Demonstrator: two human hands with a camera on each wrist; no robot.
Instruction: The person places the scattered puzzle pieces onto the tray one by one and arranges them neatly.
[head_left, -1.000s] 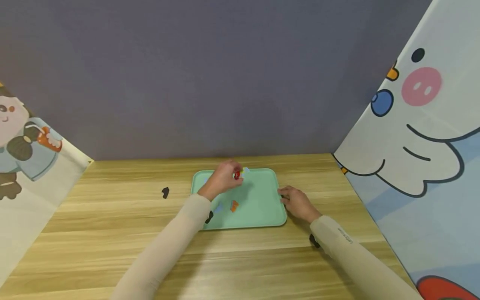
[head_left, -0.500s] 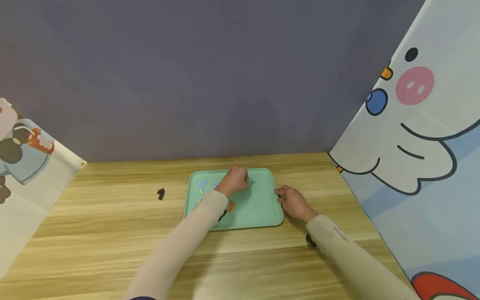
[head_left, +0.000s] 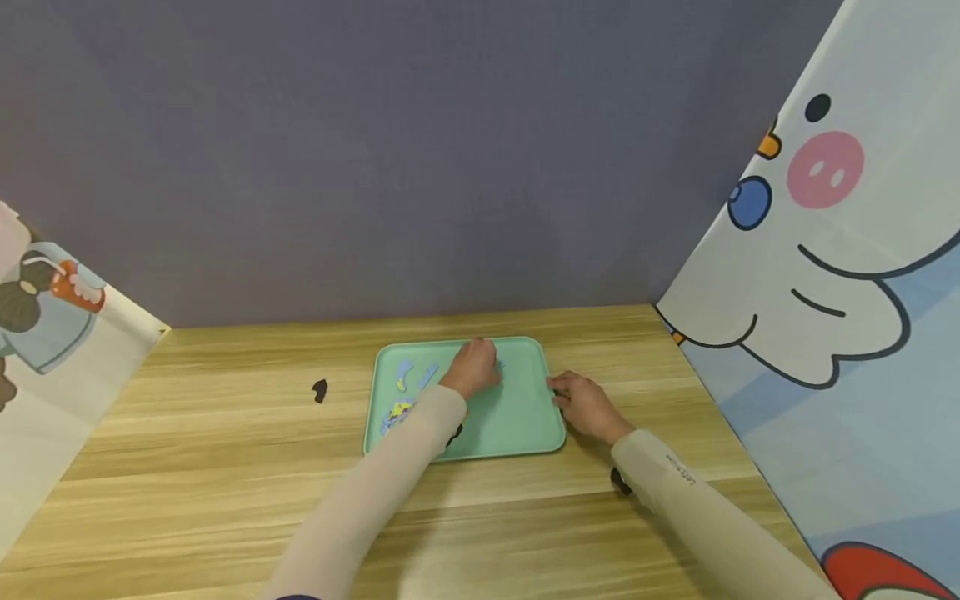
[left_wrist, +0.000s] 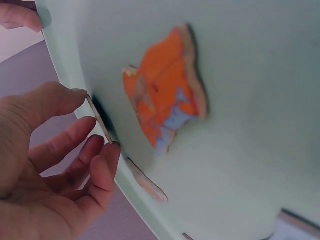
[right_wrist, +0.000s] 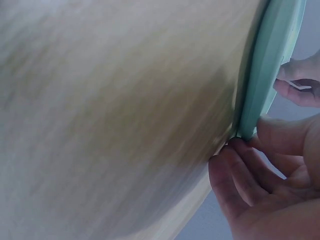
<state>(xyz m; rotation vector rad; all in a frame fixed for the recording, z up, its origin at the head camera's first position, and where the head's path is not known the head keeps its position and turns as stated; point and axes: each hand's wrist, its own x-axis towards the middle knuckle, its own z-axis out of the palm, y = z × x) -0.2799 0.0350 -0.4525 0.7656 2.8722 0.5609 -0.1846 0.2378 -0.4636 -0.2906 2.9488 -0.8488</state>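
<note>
My left hand (head_left: 474,367) is low over the back of the mint-green tray (head_left: 517,417). In the left wrist view its thumb and fingertips pinch a thin puzzle piece (left_wrist: 101,120), seen edge-on close to the tray's rim; its printed face is hidden. An orange and blue puzzle piece (left_wrist: 167,90) and a narrower piece (left_wrist: 146,181) lie near that hand. My right hand (head_left: 588,406) holds the tray's right edge, thumb on the rim and fingers against its outer side in the right wrist view.
Light blue pieces (head_left: 403,375) and a yellow-and-blue cluster (head_left: 396,413) lie on the tray's left part. A small dark piece (head_left: 320,390) is on the wooden table (head_left: 225,467) left of the tray. A grey panel (head_left: 420,167) stands behind.
My left hand has moved right and lowered onto the tray with its piece, which showed red and yellow earlier. The right hand stays at the tray's edge. The head view has shifted slightly.
</note>
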